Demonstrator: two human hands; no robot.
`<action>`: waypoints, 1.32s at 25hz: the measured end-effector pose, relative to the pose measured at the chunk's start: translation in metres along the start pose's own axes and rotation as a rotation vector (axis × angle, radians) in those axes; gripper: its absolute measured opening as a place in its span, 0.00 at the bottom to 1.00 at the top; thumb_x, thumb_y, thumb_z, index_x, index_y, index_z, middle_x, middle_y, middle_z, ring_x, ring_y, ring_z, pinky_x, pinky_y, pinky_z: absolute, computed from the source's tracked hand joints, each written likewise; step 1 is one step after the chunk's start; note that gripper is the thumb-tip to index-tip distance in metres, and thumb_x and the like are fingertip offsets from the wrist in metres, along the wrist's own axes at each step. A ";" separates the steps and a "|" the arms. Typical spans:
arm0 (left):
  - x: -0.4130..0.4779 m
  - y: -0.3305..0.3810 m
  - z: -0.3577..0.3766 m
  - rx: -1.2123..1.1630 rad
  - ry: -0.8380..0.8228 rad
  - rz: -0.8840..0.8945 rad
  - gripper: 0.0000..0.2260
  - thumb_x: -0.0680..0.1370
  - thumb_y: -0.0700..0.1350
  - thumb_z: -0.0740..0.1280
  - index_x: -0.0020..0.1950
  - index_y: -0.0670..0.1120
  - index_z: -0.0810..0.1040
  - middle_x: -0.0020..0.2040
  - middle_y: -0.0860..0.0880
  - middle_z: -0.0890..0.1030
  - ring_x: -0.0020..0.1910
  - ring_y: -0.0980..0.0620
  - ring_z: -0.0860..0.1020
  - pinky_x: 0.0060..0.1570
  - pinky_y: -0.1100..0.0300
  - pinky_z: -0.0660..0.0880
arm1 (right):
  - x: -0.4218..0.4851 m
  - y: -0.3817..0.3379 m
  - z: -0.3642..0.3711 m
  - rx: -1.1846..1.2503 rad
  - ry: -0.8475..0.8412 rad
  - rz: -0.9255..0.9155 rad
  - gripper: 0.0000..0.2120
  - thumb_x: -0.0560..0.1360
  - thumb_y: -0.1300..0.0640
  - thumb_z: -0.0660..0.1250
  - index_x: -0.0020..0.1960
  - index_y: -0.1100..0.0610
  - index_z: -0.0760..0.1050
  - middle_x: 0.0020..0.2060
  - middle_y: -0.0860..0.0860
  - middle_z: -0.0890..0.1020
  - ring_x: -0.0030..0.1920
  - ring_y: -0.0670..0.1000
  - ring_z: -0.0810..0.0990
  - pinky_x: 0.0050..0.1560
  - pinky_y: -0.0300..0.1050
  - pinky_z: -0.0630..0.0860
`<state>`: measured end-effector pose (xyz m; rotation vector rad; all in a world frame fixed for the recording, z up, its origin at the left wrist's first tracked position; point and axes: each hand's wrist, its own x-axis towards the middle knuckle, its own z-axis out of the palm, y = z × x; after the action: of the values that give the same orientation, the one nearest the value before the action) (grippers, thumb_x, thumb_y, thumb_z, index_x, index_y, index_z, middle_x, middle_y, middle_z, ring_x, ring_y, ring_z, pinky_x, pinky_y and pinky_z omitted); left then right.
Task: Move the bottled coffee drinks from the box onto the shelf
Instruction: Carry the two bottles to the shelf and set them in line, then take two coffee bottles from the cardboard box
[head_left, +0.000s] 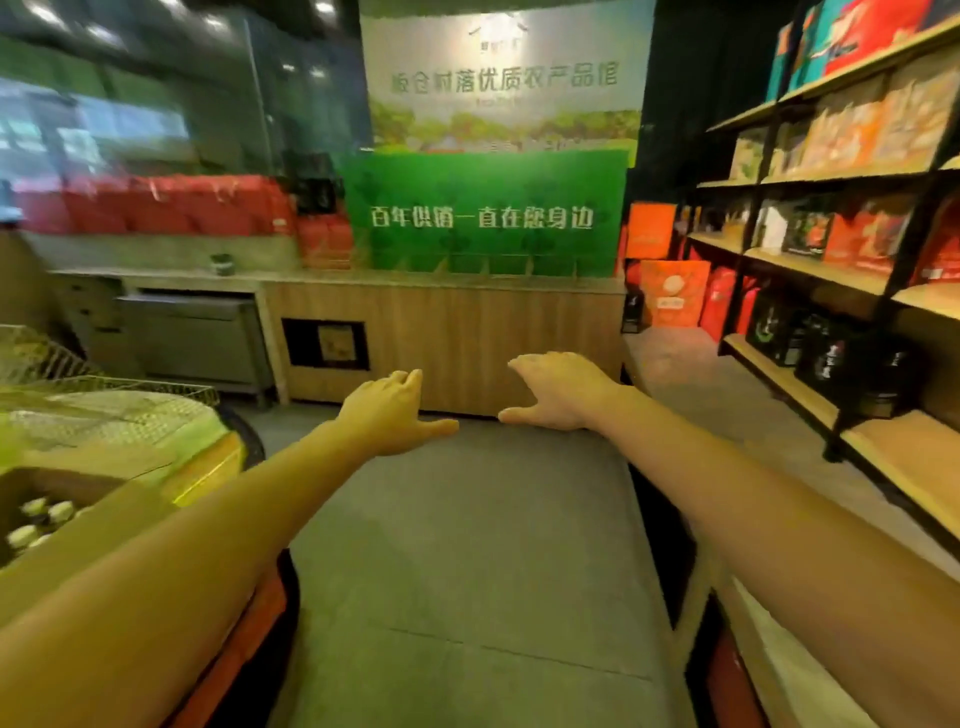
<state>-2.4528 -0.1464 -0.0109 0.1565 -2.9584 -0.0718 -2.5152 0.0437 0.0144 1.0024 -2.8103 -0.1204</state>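
Observation:
A brown cardboard box (93, 512) sits at the lower left, and the white caps of several bottled coffee drinks (39, 519) show inside it. The wooden shelf (904, 457) with a black frame runs along the right side; its near lower board is bare. My left hand (387, 413) and my right hand (558, 392) are stretched forward over the grey floor, palms down, fingers spread, holding nothing. Both hands are well away from the box and from the shelf.
A wooden counter (452, 338) with a green banner (485, 213) stands straight ahead. A wire basket (104, 395) sits behind the box at left. Upper shelf levels hold orange gift boxes (862, 234) and dark bottles (826, 353). Grey floor (467, 545) lies between box and shelf.

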 end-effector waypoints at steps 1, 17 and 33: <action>0.000 -0.035 -0.003 0.026 0.004 -0.039 0.41 0.73 0.67 0.59 0.76 0.43 0.52 0.75 0.44 0.61 0.72 0.45 0.64 0.67 0.51 0.65 | 0.028 -0.028 0.002 0.003 0.009 -0.048 0.36 0.75 0.37 0.60 0.74 0.57 0.58 0.73 0.54 0.64 0.72 0.56 0.65 0.70 0.53 0.64; -0.014 -0.412 0.014 0.113 -0.058 -0.695 0.36 0.75 0.64 0.57 0.75 0.43 0.56 0.73 0.42 0.64 0.69 0.42 0.67 0.65 0.48 0.68 | 0.352 -0.352 0.056 0.141 0.028 -0.663 0.29 0.74 0.40 0.63 0.67 0.58 0.67 0.66 0.55 0.73 0.66 0.56 0.71 0.65 0.54 0.70; -0.043 -0.569 0.101 -0.004 -0.104 -1.205 0.34 0.77 0.63 0.56 0.75 0.43 0.57 0.72 0.42 0.66 0.67 0.43 0.70 0.63 0.49 0.70 | 0.485 -0.570 0.156 0.128 -0.188 -1.216 0.31 0.77 0.46 0.62 0.74 0.59 0.58 0.73 0.56 0.64 0.71 0.57 0.65 0.70 0.53 0.65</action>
<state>-2.3720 -0.7031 -0.1500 1.8881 -2.4721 -0.2330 -2.5580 -0.7006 -0.1547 2.6460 -1.9079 -0.1648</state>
